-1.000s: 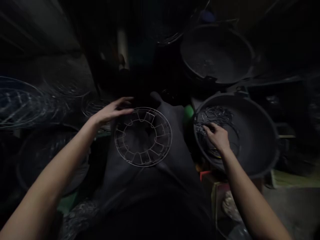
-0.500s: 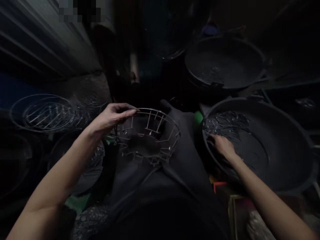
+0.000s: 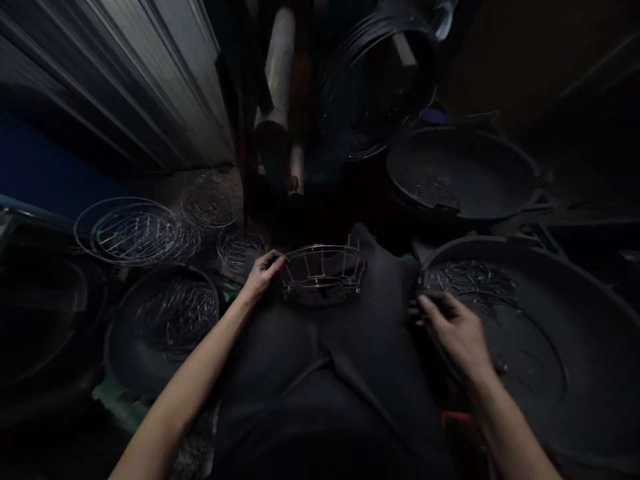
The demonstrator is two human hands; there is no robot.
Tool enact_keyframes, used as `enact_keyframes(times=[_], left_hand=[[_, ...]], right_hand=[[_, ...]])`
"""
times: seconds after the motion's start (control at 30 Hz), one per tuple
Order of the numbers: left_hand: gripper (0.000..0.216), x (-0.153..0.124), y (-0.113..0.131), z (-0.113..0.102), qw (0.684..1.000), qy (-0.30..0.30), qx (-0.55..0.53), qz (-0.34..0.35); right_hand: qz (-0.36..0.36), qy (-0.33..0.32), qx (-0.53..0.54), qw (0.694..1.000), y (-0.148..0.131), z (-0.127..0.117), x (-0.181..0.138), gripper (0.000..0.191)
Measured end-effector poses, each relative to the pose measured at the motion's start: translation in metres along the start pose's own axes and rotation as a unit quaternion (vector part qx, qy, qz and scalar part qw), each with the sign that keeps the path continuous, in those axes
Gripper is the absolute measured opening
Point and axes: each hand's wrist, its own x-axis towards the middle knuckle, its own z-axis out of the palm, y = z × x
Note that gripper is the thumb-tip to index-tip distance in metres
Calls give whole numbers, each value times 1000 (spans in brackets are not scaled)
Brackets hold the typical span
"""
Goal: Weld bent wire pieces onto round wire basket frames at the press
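A round wire basket frame (image 3: 323,272) stands on edge on my dark-clothed lap (image 3: 325,360), tilted up toward me. My left hand (image 3: 263,273) grips its left rim, fingers curled round the wire. My right hand (image 3: 453,327) rests at the near left rim of a large dark pan (image 3: 550,333), fingers closed on small dark wire pieces. A heap of small wire pieces (image 3: 470,280) lies in the pan's far left part, just beyond that hand.
Finished wire baskets (image 3: 135,230) stack on the floor at left, and another dark pan holding wire frames (image 3: 165,320) sits beside my left knee. A second empty pan (image 3: 460,173) stands behind. Corrugated metal sheeting (image 3: 115,80) rises at upper left; a coil of wire (image 3: 375,80) hangs ahead.
The wire frame lay flat on my lap; my left hand took its rim and tipped it upright. My right hand drew back from the wire heap to the pan's near rim. The view tilted upward.
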Motion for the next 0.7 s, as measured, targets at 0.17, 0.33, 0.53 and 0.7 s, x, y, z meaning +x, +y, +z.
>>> enact_keyframes(times=[0.17,0.33,0.53,0.7], left_hand=[[92,-7,37,7,979,-54,170,99],[97,-4,58,25,940,-97,312,98],[68,-6,51,25,943,-106,299,100],[57,3,51,10,951,-52,274,135]], right_hand=[[36,-89,120,988,-32,36,-6,45],[5,-208,176,962,-93,69,2,41],[-13,-217,165,962,-105,115,10,37],[-114,-161,118,973,-115,125,1,28]])
